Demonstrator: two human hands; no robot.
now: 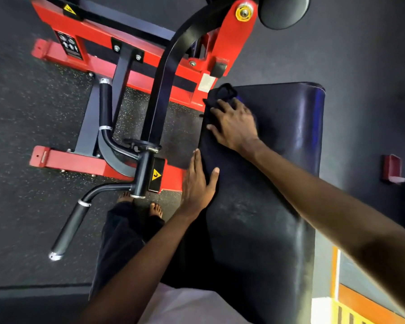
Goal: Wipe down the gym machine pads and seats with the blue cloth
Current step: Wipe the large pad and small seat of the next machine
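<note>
A long dark padded bench pad [278, 178] of the gym machine runs from the lower middle up to the right. My right hand [235, 126] lies flat with spread fingers on the dark blue cloth [221, 94], pressing it onto the pad's far left corner. The cloth bunches up beyond my fingertips. My left hand [198, 183] rests open on the pad's left edge, fingers straight and thumb spread onto the top surface.
The red and black machine frame [131, 73] stands left of the pad, with a black handle bar [70, 230] sticking out low. A round black roller pad [283, 10] sits at the top. My bare feet [154, 209] stand on speckled rubber floor.
</note>
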